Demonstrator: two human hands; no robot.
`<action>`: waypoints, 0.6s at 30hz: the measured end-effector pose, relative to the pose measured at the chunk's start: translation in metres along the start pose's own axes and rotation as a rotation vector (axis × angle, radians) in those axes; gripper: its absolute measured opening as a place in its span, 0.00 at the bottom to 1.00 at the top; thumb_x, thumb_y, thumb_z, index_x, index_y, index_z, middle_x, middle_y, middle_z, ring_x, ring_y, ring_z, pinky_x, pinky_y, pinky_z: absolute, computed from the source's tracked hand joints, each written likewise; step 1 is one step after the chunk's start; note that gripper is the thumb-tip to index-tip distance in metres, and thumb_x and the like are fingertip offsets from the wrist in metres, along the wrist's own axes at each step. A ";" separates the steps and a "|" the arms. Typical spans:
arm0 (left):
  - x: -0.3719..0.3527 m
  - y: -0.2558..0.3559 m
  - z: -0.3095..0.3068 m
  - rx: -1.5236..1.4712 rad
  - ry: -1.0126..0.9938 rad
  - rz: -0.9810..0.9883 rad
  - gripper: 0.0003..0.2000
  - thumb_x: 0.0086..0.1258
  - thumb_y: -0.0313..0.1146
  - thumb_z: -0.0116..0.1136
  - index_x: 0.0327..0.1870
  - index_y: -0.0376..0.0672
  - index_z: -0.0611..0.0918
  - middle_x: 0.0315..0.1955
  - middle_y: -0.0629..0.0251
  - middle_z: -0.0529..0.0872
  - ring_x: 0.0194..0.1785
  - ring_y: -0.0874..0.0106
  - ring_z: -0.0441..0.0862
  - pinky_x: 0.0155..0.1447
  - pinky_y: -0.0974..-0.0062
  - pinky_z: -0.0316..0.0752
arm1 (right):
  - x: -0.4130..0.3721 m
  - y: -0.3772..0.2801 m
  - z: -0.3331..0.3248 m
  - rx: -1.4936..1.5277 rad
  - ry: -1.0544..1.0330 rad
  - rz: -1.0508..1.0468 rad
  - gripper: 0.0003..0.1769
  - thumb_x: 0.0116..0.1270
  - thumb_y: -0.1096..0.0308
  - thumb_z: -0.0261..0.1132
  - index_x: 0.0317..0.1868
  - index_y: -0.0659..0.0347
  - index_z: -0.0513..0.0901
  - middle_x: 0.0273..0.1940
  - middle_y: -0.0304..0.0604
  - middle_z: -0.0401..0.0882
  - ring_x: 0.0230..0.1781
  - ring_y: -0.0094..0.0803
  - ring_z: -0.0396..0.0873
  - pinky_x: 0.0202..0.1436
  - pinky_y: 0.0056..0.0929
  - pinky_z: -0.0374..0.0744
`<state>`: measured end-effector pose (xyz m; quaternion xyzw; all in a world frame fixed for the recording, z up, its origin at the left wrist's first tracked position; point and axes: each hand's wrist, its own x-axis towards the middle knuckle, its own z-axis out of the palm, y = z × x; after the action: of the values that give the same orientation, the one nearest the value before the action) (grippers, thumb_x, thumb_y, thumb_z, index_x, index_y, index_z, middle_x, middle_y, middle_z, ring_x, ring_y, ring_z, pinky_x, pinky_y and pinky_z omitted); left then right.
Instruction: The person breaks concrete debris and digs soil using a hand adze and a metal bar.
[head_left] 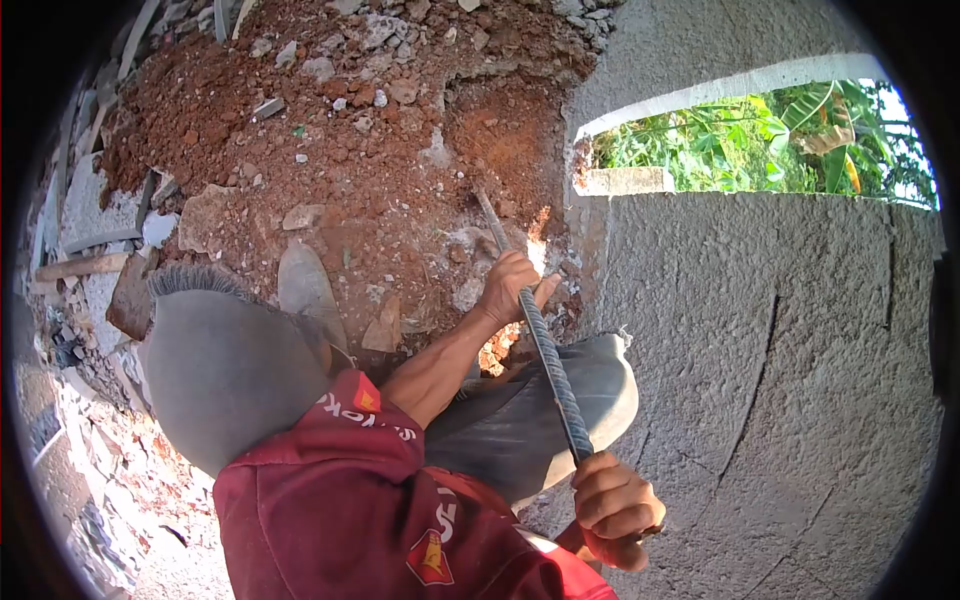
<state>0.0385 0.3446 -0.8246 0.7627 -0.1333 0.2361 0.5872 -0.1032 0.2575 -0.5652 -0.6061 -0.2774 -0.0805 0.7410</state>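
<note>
A long ribbed steel bar runs slantwise from near my right side to the reddish soil. Its far tip touches or lies just over the dirt beside a dug hollow. Partway along the bar, my left hand is closed around it, thumb toward the wall side. My right hand grips the near end in a fist, close to the wall. Between my legs, sunlit soil shows below the left hand.
A rough grey wall stands on the right, with cracks and an opening onto green plants. Loose red soil and stones lie ahead. Broken rubble and wood pieces cover the left. My bent knees and a shoe are in view.
</note>
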 end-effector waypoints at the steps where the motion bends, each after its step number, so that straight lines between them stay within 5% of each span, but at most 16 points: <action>1: 0.020 0.008 0.005 -0.034 0.008 0.026 0.22 0.59 0.38 0.68 0.09 0.44 0.71 0.11 0.64 0.70 0.21 0.63 0.69 0.34 0.64 0.65 | 0.012 -0.008 -0.001 -0.007 -0.020 -0.032 0.28 0.72 0.44 0.55 0.20 0.56 0.67 0.10 0.35 0.67 0.08 0.29 0.64 0.24 0.30 0.68; 3: 0.069 0.038 0.013 -0.065 0.026 0.094 0.23 0.60 0.41 0.68 0.09 0.45 0.70 0.11 0.65 0.71 0.20 0.65 0.69 0.34 0.65 0.65 | 0.047 -0.041 0.001 -0.108 0.093 -0.076 0.27 0.71 0.46 0.56 0.20 0.56 0.70 0.09 0.33 0.66 0.07 0.24 0.64 0.23 0.24 0.68; 4: 0.098 0.059 0.021 -0.081 0.128 0.213 0.24 0.59 0.39 0.69 0.08 0.48 0.68 0.08 0.69 0.66 0.15 0.69 0.64 0.29 0.68 0.60 | 0.055 -0.077 -0.029 -0.025 -0.049 -0.059 0.31 0.68 0.33 0.52 0.29 0.57 0.71 0.16 0.37 0.67 0.15 0.29 0.64 0.34 0.44 0.69; 5: 0.125 0.088 0.024 -0.109 0.141 0.227 0.24 0.59 0.41 0.68 0.07 0.49 0.69 0.06 0.69 0.67 0.13 0.70 0.62 0.27 0.67 0.59 | 0.090 -0.105 -0.028 0.004 -0.002 -0.099 0.30 0.70 0.36 0.51 0.28 0.56 0.71 0.14 0.36 0.63 0.14 0.29 0.60 0.31 0.33 0.66; 9: 0.212 0.224 0.029 -0.225 0.259 0.217 0.23 0.62 0.47 0.63 0.08 0.51 0.72 0.03 0.74 0.65 0.09 0.75 0.58 0.24 0.67 0.53 | 0.190 -0.206 -0.057 -0.025 -0.012 -0.313 0.29 0.71 0.37 0.50 0.27 0.55 0.70 0.13 0.34 0.63 0.12 0.27 0.59 0.28 0.31 0.64; 12: 0.251 0.293 0.020 -0.108 0.138 0.311 0.16 0.62 0.40 0.59 0.14 0.45 0.78 0.13 0.64 0.78 0.17 0.71 0.71 0.33 0.61 0.62 | 0.215 -0.164 -0.061 -0.069 -0.019 -0.359 0.28 0.72 0.39 0.49 0.26 0.54 0.69 0.13 0.33 0.63 0.11 0.25 0.59 0.26 0.29 0.63; 15: 0.251 0.280 0.011 -0.126 0.027 0.307 0.23 0.65 0.45 0.61 0.11 0.45 0.72 0.05 0.73 0.65 0.08 0.74 0.57 0.20 0.67 0.57 | 0.217 -0.111 -0.074 -0.087 0.016 -0.345 0.27 0.73 0.40 0.48 0.25 0.53 0.68 0.12 0.33 0.63 0.10 0.24 0.58 0.23 0.28 0.61; 18: 0.195 0.187 0.029 -0.191 0.088 -0.027 0.24 0.69 0.48 0.59 0.12 0.47 0.72 0.05 0.72 0.66 0.08 0.77 0.60 0.15 0.71 0.58 | 0.217 -0.043 -0.087 -0.064 0.118 -0.250 0.27 0.74 0.41 0.47 0.24 0.52 0.67 0.11 0.32 0.63 0.09 0.22 0.58 0.21 0.26 0.60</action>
<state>0.1206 0.2796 -0.5739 0.6940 -0.1187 0.2477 0.6656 0.0852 0.2113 -0.4277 -0.5845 -0.3040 -0.2169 0.7204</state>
